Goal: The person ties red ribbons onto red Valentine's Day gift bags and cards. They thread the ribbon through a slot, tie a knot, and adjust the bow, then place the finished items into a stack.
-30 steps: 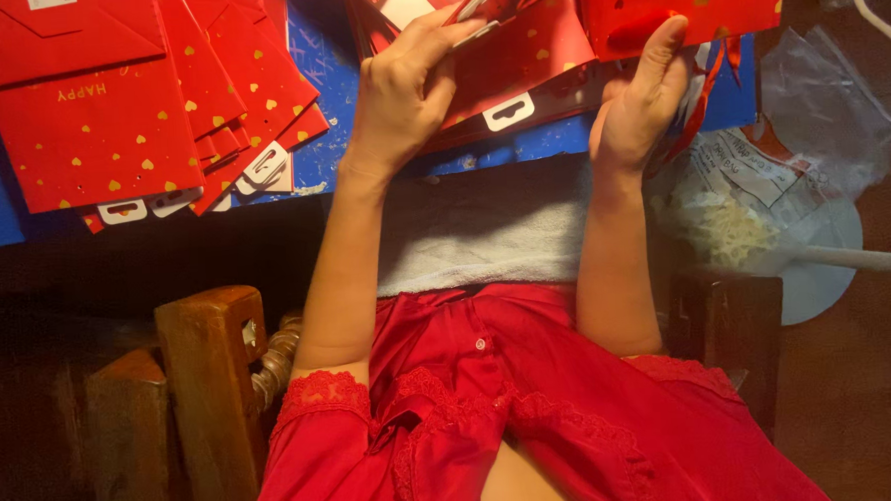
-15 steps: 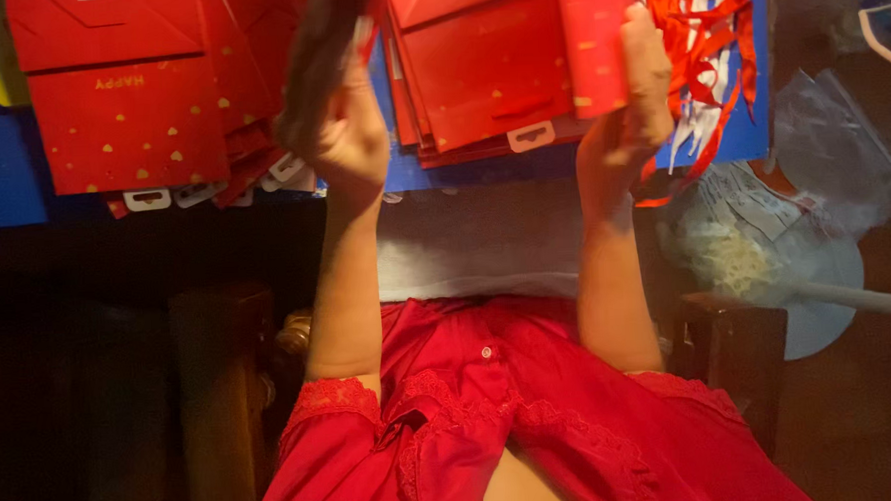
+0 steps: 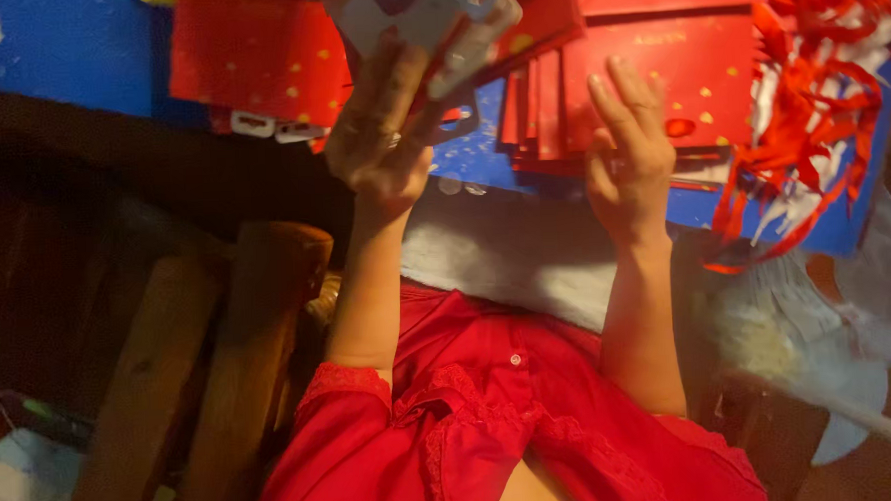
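My left hand (image 3: 380, 133) is raised and grips a red envelope (image 3: 466, 24) with a pale underside and a white hanger tab, held tilted above the blue table top (image 3: 46, 47). My right hand (image 3: 629, 142) lies flat, fingers apart, on a stack of red envelopes with gold dots (image 3: 658, 81). It holds nothing. Another spread of red dotted envelopes (image 3: 257, 58) lies to the left of my left hand. My red sleeves and red blouse fill the lower middle.
A tangle of red and white ribbon strips (image 3: 809, 94) lies at the table's right end. Clear plastic wrappers (image 3: 820, 334) sit lower right. A wooden chair frame (image 3: 239, 340) stands at lower left. A grey cloth (image 3: 506, 258) covers my lap.
The view has shifted. My left hand has lifted an envelope away from the pile toward the left. My right hand has let go and now rests flat on the stack.
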`<state>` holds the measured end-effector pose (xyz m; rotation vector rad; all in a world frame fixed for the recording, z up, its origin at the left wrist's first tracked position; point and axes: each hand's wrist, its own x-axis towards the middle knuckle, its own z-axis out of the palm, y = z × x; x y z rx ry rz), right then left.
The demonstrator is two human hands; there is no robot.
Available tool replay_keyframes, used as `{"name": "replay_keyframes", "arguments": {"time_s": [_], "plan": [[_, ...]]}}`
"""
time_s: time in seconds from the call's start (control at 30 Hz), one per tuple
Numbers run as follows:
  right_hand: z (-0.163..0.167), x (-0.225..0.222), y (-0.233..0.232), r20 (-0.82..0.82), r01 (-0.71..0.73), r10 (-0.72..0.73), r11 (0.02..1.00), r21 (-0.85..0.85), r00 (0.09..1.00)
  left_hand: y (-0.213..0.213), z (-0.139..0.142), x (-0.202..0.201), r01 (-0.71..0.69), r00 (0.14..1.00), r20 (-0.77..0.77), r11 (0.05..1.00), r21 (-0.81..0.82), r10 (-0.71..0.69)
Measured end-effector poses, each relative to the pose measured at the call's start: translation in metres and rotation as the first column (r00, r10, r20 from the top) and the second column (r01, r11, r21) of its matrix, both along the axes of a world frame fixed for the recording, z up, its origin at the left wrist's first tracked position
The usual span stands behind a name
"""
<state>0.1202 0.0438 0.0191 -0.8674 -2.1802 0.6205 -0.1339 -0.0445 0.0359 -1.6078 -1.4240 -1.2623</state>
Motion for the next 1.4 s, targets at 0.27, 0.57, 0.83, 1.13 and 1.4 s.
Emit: {"name": "replay_keyframes", "arguments": {"time_s": [0.27, 0.57, 0.83, 1.13, 1.4], "plan": [[-0.003, -0.054, -0.018, -0.069, -0.121, 0.121, 0.993, 0.004, 0.990, -0.004, -0.032, 0.000, -0.001, 1.000, -0.004, 0.975, -0.223, 0.001], [-0.003, -0.045, -0.013, -0.125, -0.102, 0.075, 0.968, -0.230, 0.989, 0.016, -0.055, 0.031, 0.014, 0.995, 0.098, 0.922, -0.387, 0.027], [-0.008, -0.045, -0.014, -0.173, -0.142, 0.093, 0.945, -0.295, 0.980, 0.018, -0.046, 0.037, 0.155, 0.980, 0.193, 0.757, -0.635, -0.039], [-0.004, -0.032, -0.024, -0.231, -0.146, 0.057, 0.910, -0.388, 0.971, 0.028, -0.044, 0.030, 0.150, 0.953, 0.299, 0.786, -0.600, 0.047], [0.001, -0.021, -0.015, -0.172, 0.067, -0.110, 0.969, -0.238, 0.979, 0.041, -0.035, 0.023, 0.181, 0.931, 0.354, 0.724, -0.665, 0.092]]}}
